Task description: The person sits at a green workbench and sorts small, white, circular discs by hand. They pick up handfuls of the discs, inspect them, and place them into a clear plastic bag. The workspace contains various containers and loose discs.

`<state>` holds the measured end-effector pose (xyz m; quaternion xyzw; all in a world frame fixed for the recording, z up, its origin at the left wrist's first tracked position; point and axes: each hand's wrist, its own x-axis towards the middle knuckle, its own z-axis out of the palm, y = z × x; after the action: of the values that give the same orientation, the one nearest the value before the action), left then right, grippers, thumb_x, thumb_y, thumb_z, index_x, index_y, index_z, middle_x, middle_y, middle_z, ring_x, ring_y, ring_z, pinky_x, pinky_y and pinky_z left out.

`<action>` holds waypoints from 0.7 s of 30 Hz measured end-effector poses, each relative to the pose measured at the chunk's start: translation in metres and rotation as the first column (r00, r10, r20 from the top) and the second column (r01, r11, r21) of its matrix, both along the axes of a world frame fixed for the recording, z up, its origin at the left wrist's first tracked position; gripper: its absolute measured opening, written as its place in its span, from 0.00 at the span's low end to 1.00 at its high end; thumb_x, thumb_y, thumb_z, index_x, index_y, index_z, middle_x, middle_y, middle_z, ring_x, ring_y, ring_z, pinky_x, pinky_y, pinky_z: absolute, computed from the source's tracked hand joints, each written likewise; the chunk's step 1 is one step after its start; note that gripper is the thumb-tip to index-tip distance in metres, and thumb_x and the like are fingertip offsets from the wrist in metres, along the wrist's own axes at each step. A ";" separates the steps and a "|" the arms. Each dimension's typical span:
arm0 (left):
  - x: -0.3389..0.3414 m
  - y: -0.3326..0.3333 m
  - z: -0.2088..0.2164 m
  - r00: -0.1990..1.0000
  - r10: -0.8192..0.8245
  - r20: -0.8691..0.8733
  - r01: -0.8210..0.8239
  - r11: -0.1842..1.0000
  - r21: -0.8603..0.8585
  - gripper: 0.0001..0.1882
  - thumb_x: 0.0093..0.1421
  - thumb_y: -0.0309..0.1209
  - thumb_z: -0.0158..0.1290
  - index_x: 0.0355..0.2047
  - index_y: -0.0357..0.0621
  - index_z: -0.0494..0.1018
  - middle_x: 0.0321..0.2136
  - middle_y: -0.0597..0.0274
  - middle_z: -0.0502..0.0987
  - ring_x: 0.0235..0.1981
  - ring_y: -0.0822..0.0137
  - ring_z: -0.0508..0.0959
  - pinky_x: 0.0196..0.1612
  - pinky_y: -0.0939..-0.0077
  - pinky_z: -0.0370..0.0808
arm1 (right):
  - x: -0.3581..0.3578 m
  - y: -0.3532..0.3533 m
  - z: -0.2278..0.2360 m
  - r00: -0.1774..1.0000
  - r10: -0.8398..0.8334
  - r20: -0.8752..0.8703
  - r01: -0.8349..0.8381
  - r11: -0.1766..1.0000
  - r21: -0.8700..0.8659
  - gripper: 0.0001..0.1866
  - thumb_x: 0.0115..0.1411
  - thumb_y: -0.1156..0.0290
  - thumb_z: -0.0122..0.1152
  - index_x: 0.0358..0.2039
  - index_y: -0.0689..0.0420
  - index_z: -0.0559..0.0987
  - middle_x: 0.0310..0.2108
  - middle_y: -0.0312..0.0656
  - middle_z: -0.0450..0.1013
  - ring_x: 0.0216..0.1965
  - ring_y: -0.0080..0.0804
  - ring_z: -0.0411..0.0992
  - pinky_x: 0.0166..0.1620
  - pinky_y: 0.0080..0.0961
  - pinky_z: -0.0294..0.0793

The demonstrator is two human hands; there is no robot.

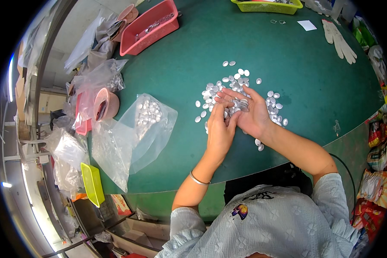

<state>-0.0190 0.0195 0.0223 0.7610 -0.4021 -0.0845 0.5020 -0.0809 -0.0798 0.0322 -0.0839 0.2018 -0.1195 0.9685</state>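
Observation:
A loose heap of small silvery oval metal pieces [209,93] is spread over the green table, partly hidden behind my hands. My right hand [256,113] is turned palm up above the heap, its fingers stretched to the left, and it cradles a small pile of the oval metal pieces [241,104]. From the left, my left hand [219,133] reaches to that pile with bent fingers and thumb closed on pieces at its edge. A clear plastic bag [161,129] with more white-silver ovals in it lies to the left.
On the green table [193,47], a pink basket [135,48] stands far left and a yellow-green basket [266,7] at the far edge. A pink cup [112,104] and plastic bags crowd the left side. A white glove [337,41] and white card [307,26] lie far right.

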 end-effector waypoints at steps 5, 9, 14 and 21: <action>0.001 0.001 0.005 0.992 0.087 -0.092 -0.077 0.991 0.109 0.10 0.52 0.25 0.58 0.31 0.36 0.69 0.16 0.64 0.69 0.15 0.78 0.61 0.18 0.81 0.59 | 0.001 -0.001 -0.002 0.999 -0.037 0.028 0.037 0.999 0.003 0.30 0.62 0.53 0.37 0.53 0.69 0.63 0.51 0.52 0.64 0.54 0.40 0.63 0.59 0.38 0.58; 0.002 0.001 0.004 0.975 0.074 -0.209 -0.041 0.986 0.161 0.10 0.55 0.26 0.55 0.34 0.35 0.67 0.17 0.61 0.69 0.15 0.77 0.64 0.19 0.79 0.62 | 0.002 -0.003 -0.008 0.996 -0.049 0.073 0.047 0.998 0.035 0.29 0.62 0.55 0.38 0.52 0.70 0.62 0.51 0.53 0.63 0.55 0.41 0.62 0.60 0.38 0.57; 0.002 0.001 -0.002 0.953 0.013 -0.304 0.010 0.997 0.075 0.07 0.60 0.25 0.47 0.37 0.36 0.66 0.19 0.60 0.69 0.17 0.76 0.67 0.19 0.79 0.63 | 0.003 -0.003 -0.006 0.992 -0.109 0.056 0.107 0.994 0.036 0.29 0.62 0.55 0.38 0.52 0.70 0.62 0.52 0.55 0.62 0.56 0.41 0.61 0.61 0.37 0.56; 0.015 -0.002 0.000 0.345 -0.275 -0.897 -0.172 0.921 -0.348 0.08 0.63 0.28 0.40 0.37 0.36 0.66 0.21 0.64 0.67 0.17 0.74 0.64 0.19 0.83 0.60 | 0.002 -0.005 -0.002 0.987 -0.159 0.027 0.155 0.983 0.101 0.28 0.63 0.56 0.38 0.51 0.70 0.63 0.50 0.54 0.63 0.55 0.43 0.62 0.61 0.36 0.57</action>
<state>-0.0043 0.0172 0.0222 0.4468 -0.0744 -0.4395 0.7757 -0.0784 -0.0846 0.0301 -0.0178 0.1966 -0.1868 0.9624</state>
